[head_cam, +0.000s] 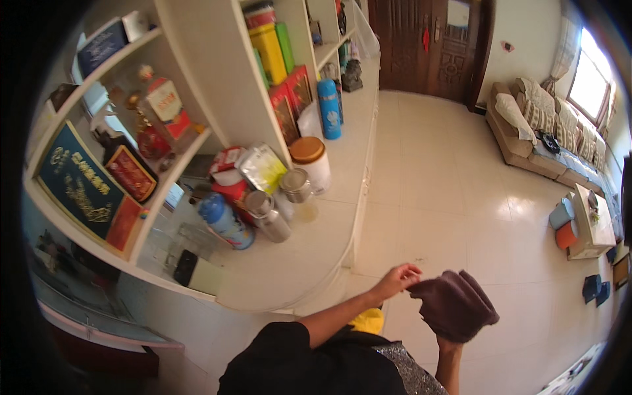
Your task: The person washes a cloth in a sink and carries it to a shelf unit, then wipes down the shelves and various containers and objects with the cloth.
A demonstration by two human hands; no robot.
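A dark brown cloth (459,306) is held up in front of my body, above the tiled floor. My left hand (401,280) pinches its left corner between the fingertips. Beneath the cloth, my right hand (448,342) supports it from below; the folds cover most of that hand, and only its wrist side shows. The white countertop (316,247) of a shelf unit curves around to the left of both hands. On it stand a steel flask (269,217), a blue patterned bottle (226,220), a lidded glass jar (296,186) and a white canister with a brown lid (311,165).
A blue thermos (329,109) stands further back on the counter. A phone (185,267) lies near the counter's left edge. Boxes and bottles fill the shelves. Across the floor are a sofa (538,148), a low table (592,222), stools (561,212) and a wooden door (427,49).
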